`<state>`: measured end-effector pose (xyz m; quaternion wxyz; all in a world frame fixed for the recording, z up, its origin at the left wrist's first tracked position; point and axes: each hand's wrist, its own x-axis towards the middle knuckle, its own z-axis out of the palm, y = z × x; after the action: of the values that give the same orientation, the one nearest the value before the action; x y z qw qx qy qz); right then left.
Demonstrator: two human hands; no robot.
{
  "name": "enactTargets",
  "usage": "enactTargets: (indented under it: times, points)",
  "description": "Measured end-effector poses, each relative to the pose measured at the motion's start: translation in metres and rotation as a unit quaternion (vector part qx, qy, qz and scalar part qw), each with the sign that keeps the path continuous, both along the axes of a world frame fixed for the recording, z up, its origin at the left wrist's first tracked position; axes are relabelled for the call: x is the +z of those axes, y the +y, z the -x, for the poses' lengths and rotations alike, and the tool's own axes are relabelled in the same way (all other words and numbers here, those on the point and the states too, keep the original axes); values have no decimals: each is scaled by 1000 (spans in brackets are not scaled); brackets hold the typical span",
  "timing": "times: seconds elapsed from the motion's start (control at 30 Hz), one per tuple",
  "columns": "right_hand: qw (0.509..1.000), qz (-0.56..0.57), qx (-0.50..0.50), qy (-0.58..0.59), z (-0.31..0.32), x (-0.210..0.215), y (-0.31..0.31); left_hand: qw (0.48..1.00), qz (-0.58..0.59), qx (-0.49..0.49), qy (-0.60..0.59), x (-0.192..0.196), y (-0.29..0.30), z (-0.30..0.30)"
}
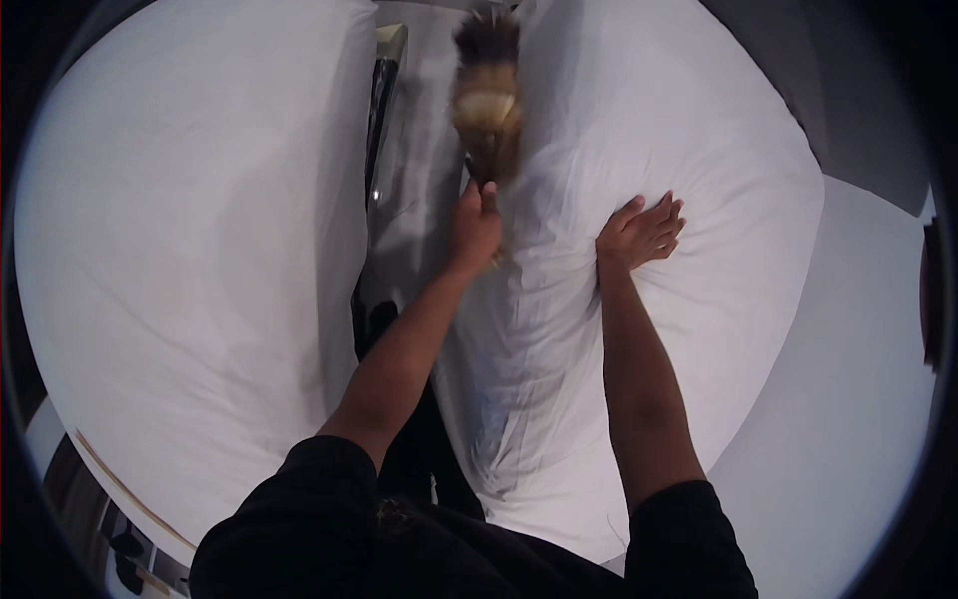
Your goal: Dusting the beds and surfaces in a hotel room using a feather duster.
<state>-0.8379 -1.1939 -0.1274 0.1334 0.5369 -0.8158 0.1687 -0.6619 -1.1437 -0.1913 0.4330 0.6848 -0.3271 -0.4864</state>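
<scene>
My left hand grips the handle of a brown and tan feather duster, whose feathers point away from me into the gap between two beds. My right hand lies flat with fingers spread on the white bedding of the right bed, pressing its edge where the sheet wrinkles. Both forearms come in from the lower edge, in short black sleeves.
A second bed with white bedding fills the left side. Between the beds runs a narrow gap with a pale surface and a dark glossy edge. A strip of floor and wooden trim shows at lower left.
</scene>
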Motion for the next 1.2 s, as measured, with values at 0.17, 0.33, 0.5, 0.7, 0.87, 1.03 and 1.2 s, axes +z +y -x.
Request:
enactTargets:
  times: [0.17,0.33,0.5,0.7,0.87,1.03,1.2]
  points:
    - [1000,-13,0,4,3,1,0,985,-47,-156,-56,-38,76,16]
    - [998,20,45,33,7,-6,7,987,-154,-41,-1,-52,105,-19]
    - [997,-75,-2,-36,0,18,-3,995,-96,-22,-8,-12,113,-4]
    - [581,-208,306,-725,-17,168,100,917,-222,-283,-171,-55,131,-19]
    - [-53,-180,596,-781,-72,224,231,976,-139,-93,-141,-20,141,-12]
    - [-93,-106,639,-756,-19,236,227,997,-23,-41,-54,45,106,36]
    - [-38,-131,682,-719,23,249,233,974,-17,-71,-214,39,77,70]
